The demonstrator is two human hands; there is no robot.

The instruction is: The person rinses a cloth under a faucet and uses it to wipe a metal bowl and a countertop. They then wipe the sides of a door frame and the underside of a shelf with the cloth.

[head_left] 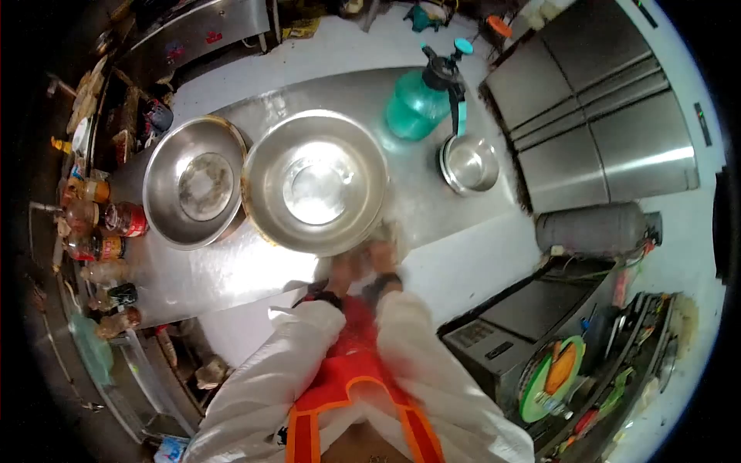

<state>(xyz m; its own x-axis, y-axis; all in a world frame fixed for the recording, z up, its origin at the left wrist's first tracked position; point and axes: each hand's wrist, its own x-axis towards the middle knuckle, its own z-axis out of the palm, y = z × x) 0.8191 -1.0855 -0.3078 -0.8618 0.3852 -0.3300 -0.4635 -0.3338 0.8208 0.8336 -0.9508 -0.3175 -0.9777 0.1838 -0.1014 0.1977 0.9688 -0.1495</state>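
Note:
My left hand and my right hand are close together at the front edge of the steel table. Both are smeared by motion, so what their fingers do cannot be made out. Just beyond them stands a wide stainless steel basin, its near rim right by my fingers. To its left a second steel basin leans with its rim against the first, its bottom stained. White sleeves and dark cuffs cover my arms, and a red apron hangs between them.
On the table's right are a green pump sprayer and small steel bowls. Several bottles line the left edge. A steel refrigerator, a gas cylinder and a shelf with a green-rimmed board stand to the right.

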